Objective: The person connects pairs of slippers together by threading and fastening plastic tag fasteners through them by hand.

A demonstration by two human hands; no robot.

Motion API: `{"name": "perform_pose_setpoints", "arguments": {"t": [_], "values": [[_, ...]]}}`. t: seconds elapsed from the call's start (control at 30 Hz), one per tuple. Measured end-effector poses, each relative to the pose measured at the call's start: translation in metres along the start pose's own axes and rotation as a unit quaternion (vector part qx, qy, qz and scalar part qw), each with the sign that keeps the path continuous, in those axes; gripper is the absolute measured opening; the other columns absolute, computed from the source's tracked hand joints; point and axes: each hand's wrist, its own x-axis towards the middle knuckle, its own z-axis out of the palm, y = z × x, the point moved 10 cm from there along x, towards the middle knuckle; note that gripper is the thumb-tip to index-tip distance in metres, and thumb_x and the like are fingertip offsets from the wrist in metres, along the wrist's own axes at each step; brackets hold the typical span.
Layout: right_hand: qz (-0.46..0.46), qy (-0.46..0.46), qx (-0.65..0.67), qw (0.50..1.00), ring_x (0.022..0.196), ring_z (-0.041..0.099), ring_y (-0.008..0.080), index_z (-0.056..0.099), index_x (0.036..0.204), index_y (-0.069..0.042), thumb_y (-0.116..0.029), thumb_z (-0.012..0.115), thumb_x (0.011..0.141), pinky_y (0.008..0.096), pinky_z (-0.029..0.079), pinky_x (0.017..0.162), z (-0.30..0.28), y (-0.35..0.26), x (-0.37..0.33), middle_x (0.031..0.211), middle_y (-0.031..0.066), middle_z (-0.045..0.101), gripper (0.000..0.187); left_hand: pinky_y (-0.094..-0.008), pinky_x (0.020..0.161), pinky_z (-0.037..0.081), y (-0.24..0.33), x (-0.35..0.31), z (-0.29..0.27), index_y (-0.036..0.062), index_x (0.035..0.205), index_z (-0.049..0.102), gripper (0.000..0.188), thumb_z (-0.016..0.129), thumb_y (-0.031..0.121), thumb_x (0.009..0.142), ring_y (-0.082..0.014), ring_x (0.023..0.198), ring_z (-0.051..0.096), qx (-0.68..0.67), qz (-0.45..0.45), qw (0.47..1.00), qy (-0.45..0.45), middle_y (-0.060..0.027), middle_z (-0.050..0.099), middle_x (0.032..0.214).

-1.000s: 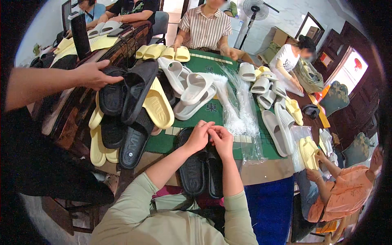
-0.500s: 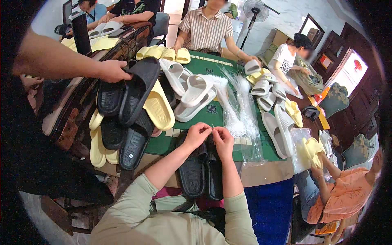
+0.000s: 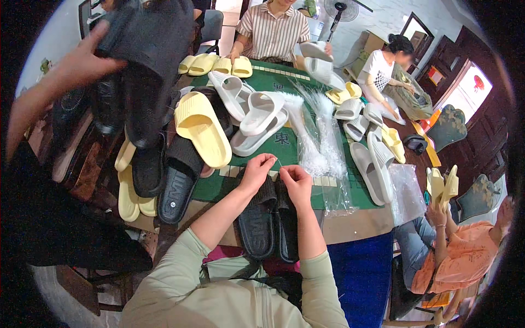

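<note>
My left hand (image 3: pixel 258 171) and my right hand (image 3: pixel 297 181) face each other over the near edge of the table, fingertips pinched. A thin clear plastic strand (image 3: pixel 279 162) runs between them, one end at each hand. Just beneath lie two black slide sandals (image 3: pixel 257 227), toes pointing away from me, resting at the table's edge. Beyond my right hand, a bundle of fine clear strands (image 3: pixel 314 158) lies in loose plastic wrapping on the green table top (image 3: pixel 262 188).
At left, another person's hand (image 3: pixel 82 74) holds black slides (image 3: pixel 156 60) above a pile with a yellow slide (image 3: pixel 203 131). Grey slides (image 3: pixel 260 120) lie ahead, more (image 3: pixel 372 167) at right. Co-workers sit across and at right, handling slides. A clear bag (image 3: pixel 407 191) hangs over the right edge.
My hands have drawn slightly apart, showing the strand between them. The person at left has lifted black slides off the pile, uncovering the yellow one. The person opposite has raised grey slides.
</note>
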Motion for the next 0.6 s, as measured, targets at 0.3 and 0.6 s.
{"name": "perform_pose_setpoints", "arguments": {"t": [0.3,0.6], "values": [[-0.012,-0.011,-0.028,0.999,0.065,0.056,0.0035,0.067,0.089,0.001,-0.009,0.069,0.085,0.0198,0.045,0.060,-0.0005,-0.0023,-0.0010,0.073,-0.0010,0.065,0.011,-0.0202,0.074,0.042,0.0066,-0.0043,0.0055,-0.0002,0.099,0.064,0.015,0.060,0.013,0.093,-0.0060,0.082,0.053,-0.011,0.029,0.999,-0.030,0.0019,0.062,0.089],[-0.010,0.010,0.022,1.000,0.066,0.054,0.0021,0.066,0.090,0.000,-0.008,0.068,0.085,0.0193,0.044,0.061,-0.0068,0.0009,-0.0005,0.076,-0.0029,0.063,0.010,-0.0215,0.072,0.045,0.0070,-0.0048,0.0098,-0.0019,0.095,0.066,0.013,0.063,0.010,0.089,-0.0061,0.079,0.055,-0.006,0.032,0.999,-0.024,0.0005,0.064,0.085]]}}
